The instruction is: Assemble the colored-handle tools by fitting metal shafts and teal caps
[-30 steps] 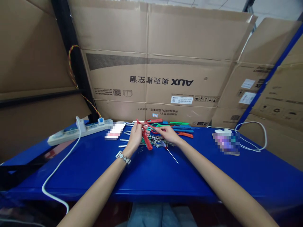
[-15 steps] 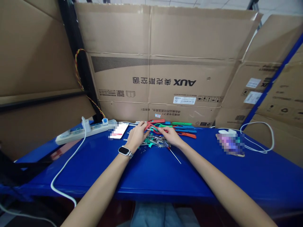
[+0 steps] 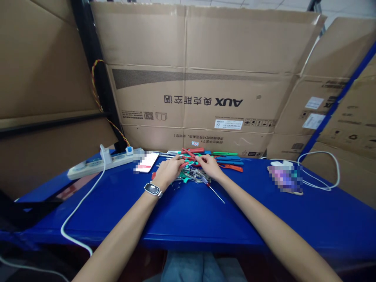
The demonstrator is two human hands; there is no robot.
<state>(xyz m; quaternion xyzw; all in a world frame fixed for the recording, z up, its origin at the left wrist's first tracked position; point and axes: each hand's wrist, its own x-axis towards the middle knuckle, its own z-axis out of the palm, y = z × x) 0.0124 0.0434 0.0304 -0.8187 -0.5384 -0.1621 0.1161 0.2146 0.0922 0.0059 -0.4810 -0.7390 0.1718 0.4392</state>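
Note:
My left hand, with a smartwatch on the wrist, is closed around a red plastic handle piece; one red end also shows below its palm. Close beside it, my right hand pinches another slim red plastic handle piece that points up to the left. Beneath both hands lies a pile of metal and green plastic parts. A screwdriver rests against the pile, its shaft toward me. Several tiny screws or pins are scattered at the near left. Fine detail between my fingers is hidden.
Red, blue and green plastic-handled tools lie behind my hands. A phone and a power strip are at left. Another phone and white cable lie at right. Cardboard walls the blue table.
The red plastic that spanned both hands now shows as separate pieces, one in each hand. My left hand has shifted slightly left and down; the pile and screwdriver look nearly the same.

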